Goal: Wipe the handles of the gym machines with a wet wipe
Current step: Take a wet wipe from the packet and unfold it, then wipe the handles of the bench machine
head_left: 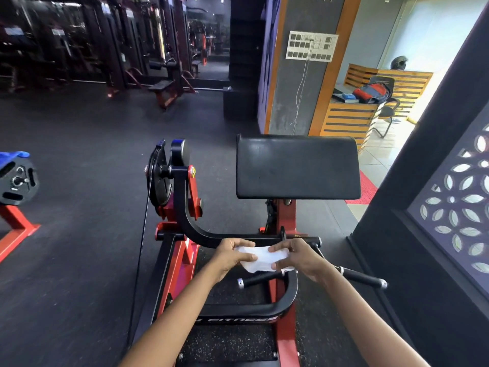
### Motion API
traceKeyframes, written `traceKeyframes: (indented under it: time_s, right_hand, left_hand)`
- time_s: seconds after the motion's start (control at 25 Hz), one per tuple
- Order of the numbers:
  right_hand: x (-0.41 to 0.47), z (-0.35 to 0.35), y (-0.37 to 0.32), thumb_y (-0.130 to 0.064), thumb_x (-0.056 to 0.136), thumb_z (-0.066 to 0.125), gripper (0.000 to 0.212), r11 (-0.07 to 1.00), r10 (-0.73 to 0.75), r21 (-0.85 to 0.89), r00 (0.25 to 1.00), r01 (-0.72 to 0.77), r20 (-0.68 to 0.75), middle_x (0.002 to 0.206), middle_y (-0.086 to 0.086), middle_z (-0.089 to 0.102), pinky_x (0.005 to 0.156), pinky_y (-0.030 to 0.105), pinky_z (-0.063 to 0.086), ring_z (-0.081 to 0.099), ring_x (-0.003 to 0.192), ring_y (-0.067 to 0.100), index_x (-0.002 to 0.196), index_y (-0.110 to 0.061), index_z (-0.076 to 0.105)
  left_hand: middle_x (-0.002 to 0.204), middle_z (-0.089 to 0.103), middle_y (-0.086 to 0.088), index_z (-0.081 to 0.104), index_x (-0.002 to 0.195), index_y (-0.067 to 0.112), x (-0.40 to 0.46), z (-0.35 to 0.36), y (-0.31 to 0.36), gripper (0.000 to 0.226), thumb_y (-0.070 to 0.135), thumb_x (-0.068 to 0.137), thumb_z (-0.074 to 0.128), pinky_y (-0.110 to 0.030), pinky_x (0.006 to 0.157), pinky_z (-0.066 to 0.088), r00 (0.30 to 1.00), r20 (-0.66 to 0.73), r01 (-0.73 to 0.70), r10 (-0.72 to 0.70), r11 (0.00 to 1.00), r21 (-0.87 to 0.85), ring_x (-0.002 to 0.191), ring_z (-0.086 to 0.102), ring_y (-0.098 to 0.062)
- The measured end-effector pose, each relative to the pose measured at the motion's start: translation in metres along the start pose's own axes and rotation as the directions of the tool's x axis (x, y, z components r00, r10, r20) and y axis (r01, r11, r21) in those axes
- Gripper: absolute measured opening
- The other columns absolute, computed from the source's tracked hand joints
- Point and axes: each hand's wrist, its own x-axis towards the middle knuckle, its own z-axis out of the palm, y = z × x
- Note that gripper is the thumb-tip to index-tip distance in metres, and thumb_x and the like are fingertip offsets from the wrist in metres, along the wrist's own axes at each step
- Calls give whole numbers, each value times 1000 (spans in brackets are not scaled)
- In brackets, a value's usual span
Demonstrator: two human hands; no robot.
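Head view looks down on the white wet wipe [260, 259], stretched between my two hands above the curl machine's black handles. My left hand [232, 254] pinches its left end, fingers curled over the top and thumb beneath; my right hand [296, 256] grips the right end the same way. Just below the wipe lies the left handle [260, 278], and the right handle [363, 278] juts out beyond my right wrist. Past my hands stands the black arm pad [297, 168] on the red frame [287, 215], with a weight plate [158, 178] on the left and dark rubber floor [79, 154] around.
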Motion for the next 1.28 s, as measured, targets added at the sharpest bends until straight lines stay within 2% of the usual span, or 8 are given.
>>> traceKeyframes:
  time_s: [0.2,0.32,0.48,0.64,0.84,0.92,1.08,1.28]
  right_hand:
    - [3,7,-2,-27,70,79,10,916,-103,-401,975,17,-195,95,-1,68,81,28,46,60,93,15,69,-29,69]
    - [3,6,-1,-29,75,75,24,927,-125,-375,965,31,-229,89,5,58,67,26,39,54,81,16,59,-24,58]
    - [0,11,-3,-27,76,74,31,957,-69,-290,950,-24,-305,67,0,52,57,30,36,49,65,17,65,-12,49]
    - [-4,36,-11,-16,78,68,24,919,-255,-390,849,63,-463,72,-1,53,61,33,36,49,70,20,73,-14,44]
    - [-7,71,-4,-21,80,56,10,798,-512,-503,813,332,-277,90,-4,51,71,29,44,49,80,13,85,-14,51]
    - [-4,81,9,-31,81,52,22,717,-564,-590,807,372,-175,96,-2,52,78,26,41,47,87,14,93,-13,55]
    - [6,92,34,-14,80,65,18,693,-547,-631,825,349,-144,97,-3,54,77,25,37,47,87,18,97,-14,58]
    - [20,102,76,-3,72,51,19,750,-417,-599,903,279,-101,84,0,56,65,37,43,53,79,25,87,-14,56]
  left_hand:
    - [109,68,-1,73,104,16,2,0,-1,29,16,76,78,-20,79,39,995,-47,-49,84,860,507,101,58,-13]
    - [104,67,0,74,101,14,4,-4,-3,19,26,89,65,-21,77,40,996,-14,-69,93,819,570,97,58,-13]
    - [82,63,1,69,80,20,6,-7,-10,18,24,94,59,-28,76,42,998,55,-25,5,931,365,82,56,-13]
    - [69,61,0,66,82,12,5,5,-10,19,17,96,56,-22,60,49,995,58,65,-76,984,165,59,57,-6]
    - [70,64,-6,64,81,6,6,19,-3,29,19,100,45,-24,58,52,992,14,127,-127,981,-146,58,61,-12]
    - [71,62,-7,62,80,9,8,19,-7,33,21,102,40,-24,54,46,984,6,172,-178,945,-278,57,59,-13]
    - [77,67,-5,65,86,13,9,12,-36,38,34,102,38,-31,68,52,958,100,288,-270,902,-321,68,63,-15]
    - [93,67,-8,63,98,13,12,14,-93,29,31,102,40,-31,75,54,907,150,419,-393,876,-240,74,64,-17]
